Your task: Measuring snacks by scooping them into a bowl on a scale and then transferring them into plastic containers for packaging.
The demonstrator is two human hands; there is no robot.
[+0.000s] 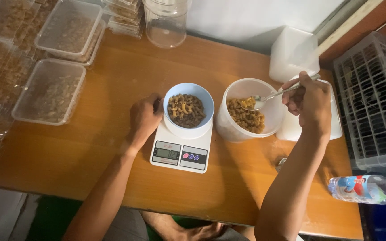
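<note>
Fingers [301, 96] of the right hand [310, 101] pinch a spoon [264, 98] over the snack tub [246, 111]; left hand [144, 117] curls against the blue bowl [188, 107] at its nine o'clock.

Left hand [144, 117] steadies blue bowl [188, 107] on scale [182, 149]; right hand [310, 100] holds spoon [269, 97] over tub [249, 111].

Orange wooden table [112, 147], white digital scale [180, 149] centre, translucent tub [246, 111] right of it, lidded clear boxes [50, 91] far left, water bottle [367, 188] near right, white crate [374, 98] right
</note>
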